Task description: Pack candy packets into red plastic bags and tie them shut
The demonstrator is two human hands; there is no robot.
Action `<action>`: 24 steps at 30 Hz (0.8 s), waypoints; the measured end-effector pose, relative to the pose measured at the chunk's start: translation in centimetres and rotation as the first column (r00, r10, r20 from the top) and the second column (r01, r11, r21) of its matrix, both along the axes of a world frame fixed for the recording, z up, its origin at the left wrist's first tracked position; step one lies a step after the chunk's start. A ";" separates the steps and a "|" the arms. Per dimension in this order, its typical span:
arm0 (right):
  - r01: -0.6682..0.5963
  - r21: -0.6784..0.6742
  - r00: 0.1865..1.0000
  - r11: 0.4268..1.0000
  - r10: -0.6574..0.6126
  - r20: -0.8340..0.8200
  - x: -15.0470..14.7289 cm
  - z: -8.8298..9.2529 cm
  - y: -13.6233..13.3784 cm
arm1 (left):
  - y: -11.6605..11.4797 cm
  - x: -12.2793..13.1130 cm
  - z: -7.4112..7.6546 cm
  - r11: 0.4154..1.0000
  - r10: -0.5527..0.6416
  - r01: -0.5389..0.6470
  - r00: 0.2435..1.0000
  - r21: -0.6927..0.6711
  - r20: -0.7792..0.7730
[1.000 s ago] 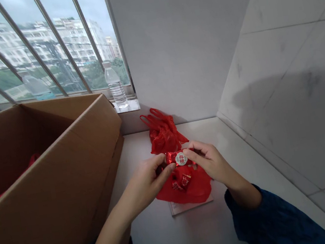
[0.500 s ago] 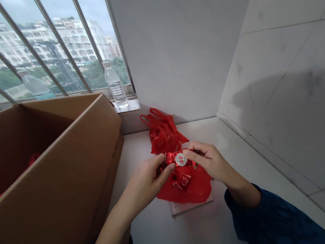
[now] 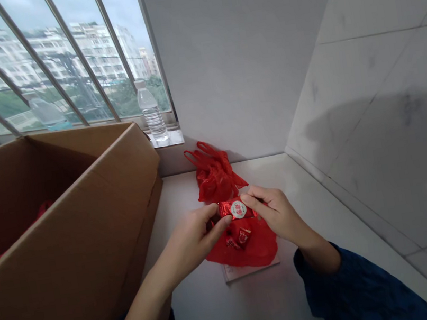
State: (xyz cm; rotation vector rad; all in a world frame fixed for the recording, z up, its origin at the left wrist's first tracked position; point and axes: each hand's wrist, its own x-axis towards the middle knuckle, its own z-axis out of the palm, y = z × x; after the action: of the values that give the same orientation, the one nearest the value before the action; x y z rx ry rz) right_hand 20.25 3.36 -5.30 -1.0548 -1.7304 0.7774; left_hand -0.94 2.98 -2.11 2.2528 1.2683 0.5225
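Red foil packet point(image 3: 238, 209) remains pinched between both hands point(image 3: 278, 213), scarcely shifted

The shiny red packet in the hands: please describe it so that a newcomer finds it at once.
From the large open cardboard box, look right to the white surface. There, in front of the red bag, the left hand and right hand hold the shiny red packet. Its round white label sets it apart from the small red pieces nearby.

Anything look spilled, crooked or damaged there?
Nothing clearly stands out: no spill or tear shows, and the left hand and right hand grip the shiny red foil packet. The bluish clear plastic bottle leans, but the metal window bars slant likewise, so probably lens distortion.
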 end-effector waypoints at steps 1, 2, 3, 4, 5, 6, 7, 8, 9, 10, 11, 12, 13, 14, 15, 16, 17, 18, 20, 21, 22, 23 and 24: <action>0.014 0.021 1.000 1.000 -0.015 0.015 0.0 0.0 0.0 | 0.0 0.0 0.0 1.000 -0.001 0.001 1.000 0.000 0.000; 0.027 0.041 0.999 0.999 -0.028 0.026 -0.1 0.0 -0.1 | 0.0 0.0 0.0 1.000 -0.002 0.002 1.000 -0.001 0.000; 0.037 0.060 0.999 0.998 -0.039 0.033 -0.1 0.0 -0.1 | 0.1 -0.1 0.0 1.000 -0.002 0.002 1.000 -0.001 0.002; 0.045 0.079 0.998 0.996 -0.048 0.035 -0.1 -0.1 -0.1 | 0.1 -0.1 0.0 1.000 -0.002 0.002 1.000 -0.004 0.005; 0.054 0.097 0.998 0.994 -0.057 0.036 -0.1 -0.1 0.0 | 0.1 -0.1 0.0 1.000 -0.003 0.003 1.000 -0.008 0.010; 0.062 0.114 0.997 0.992 -0.066 0.036 -0.1 -0.2 0.0 | 0.1 -0.2 0.0 1.000 -0.005 0.005 1.000 -0.014 0.018; 0.068 0.128 0.997 0.989 -0.074 0.038 -0.1 -0.2 0.1 | 0.1 -0.2 0.1 1.000 -0.008 0.009 1.000 -0.022 0.026; 0.073 0.138 0.996 0.988 -0.079 0.042 -0.1 -0.2 0.1 | 0.1 -0.2 0.1 1.000 -0.011 0.012 0.999 -0.027 0.034; 0.076 0.146 0.995 0.986 -0.084 0.046 -0.1 -0.3 0.2 | 0.1 -0.2 0.1 0.999 -0.015 0.016 0.999 -0.032 0.042; 0.078 0.150 0.995 0.986 -0.087 0.052 0.0 -0.3 0.2 | 0.1 -0.2 0.1 0.999 -0.018 0.019 0.999 -0.033 0.047; 0.079 0.152 0.995 0.985 -0.088 0.054 0.0 -0.3 0.2 | 0.1 -0.2 0.1 0.999 -0.019 0.021 0.999 -0.031 0.051; 0.078 0.150 0.995 0.986 -0.087 0.052 0.0 -0.3 0.2 | 0.1 -0.2 0.1 0.999 -0.019 0.021 0.998 -0.027 0.053; 0.075 0.146 0.995 0.986 -0.083 0.048 0.1 -0.2 0.2 | 0.1 -0.3 0.2 1.000 -0.017 0.018 0.998 -0.020 0.054; 0.072 0.140 0.996 0.988 -0.079 0.044 0.2 -0.1 0.2 | 0.1 -0.4 0.3 1.000 -0.014 0.015 0.999 -0.015 0.051; 0.072 0.137 0.996 0.988 -0.079 0.044 0.3 0.0 0.2 | 0.0 -0.5 0.4 1.000 -0.010 0.010 0.999 -0.009 0.046; 0.080 0.140 0.995 0.987 -0.088 0.052 0.5 0.1 0.2 | 0.0 -0.7 0.6 1.000 -0.003 0.003 0.999 0.000 0.041; 0.096 0.149 0.992 0.984 -0.107 0.069 0.8 0.3 0.1 | 0.0 -1.0 0.7 1.000 0.008 -0.009 0.999 0.012 0.037; 0.121 0.167 0.986 0.979 -0.138 0.096 1.1 0.4 0.1 | 0.0 -1.2 0.9 0.999 0.023 -0.024 0.999 0.024 0.033; 0.174 0.215 0.963 0.961 -0.212 0.166 1.8 0.8 0.0 | 0.0 -1.8 1.3 0.997 0.059 -0.061 0.998 0.053 0.032; 0.194 0.236 0.949 0.952 -0.243 0.201 2.1 1.0 -0.1 | 0.0 -2.1 1.5 0.995 0.078 -0.080 0.996 0.067 0.031; 0.206 0.253 0.937 0.945 -0.266 0.229 2.3 1.2 -0.3 | -0.1 -2.3 1.6 0.992 0.094 -0.096 0.995 0.080 0.031; 0.207 0.263 0.928 0.942 -0.274 0.252 2.6 1.4 -0.4 | -0.2 -2.5 1.7 0.990 0.106 -0.109 0.994 0.091 0.031; 0.193 0.266 0.923 0.944 -0.267 0.276 2.7 1.5 -0.6 | -0.3 -2.6 1.8 0.988 0.114 -0.117 0.993 0.101 0.033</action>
State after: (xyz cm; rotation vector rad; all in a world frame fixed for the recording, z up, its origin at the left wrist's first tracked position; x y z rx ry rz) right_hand 22.96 2.79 -3.80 -1.2369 -1.8587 0.2571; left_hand -3.55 2.72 -0.28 2.2570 1.3932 0.6736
